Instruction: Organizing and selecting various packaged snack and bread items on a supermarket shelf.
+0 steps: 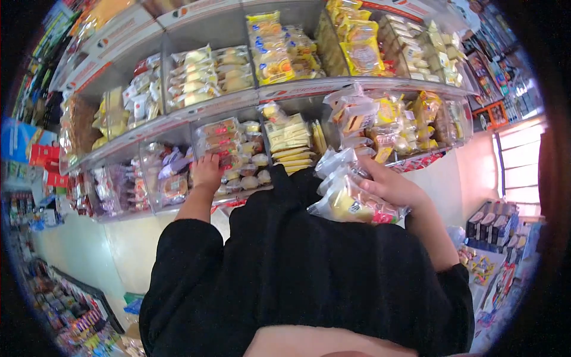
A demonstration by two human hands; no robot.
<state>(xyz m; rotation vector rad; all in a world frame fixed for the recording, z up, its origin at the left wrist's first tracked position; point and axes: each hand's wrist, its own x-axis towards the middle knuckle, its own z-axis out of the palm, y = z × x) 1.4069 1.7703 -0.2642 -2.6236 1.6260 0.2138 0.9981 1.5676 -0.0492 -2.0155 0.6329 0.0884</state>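
My right hand (388, 185) grips several clear-wrapped bakery packs (352, 203), stacked in front of my chest at the lower shelf's edge. My left hand (207, 172) lies at the left edge of a stack of packaged pastries with red labels (225, 143) in the lower shelf row; its fingertips rest on or beside a pack, and I cannot tell whether they grip it. Right of that stack are small round wrapped buns (250, 167). Flat packs of yellowish slices (290, 143) fill the compartment beyond a divider.
A two-tier shelf with clear dividers (285, 91) spans the view. Its upper row holds yellow bags (272, 67) and wrapped rolls (194, 78). Boxed goods (493, 225) stand at the right, and a low rack of packets (80, 308) is at the lower left.
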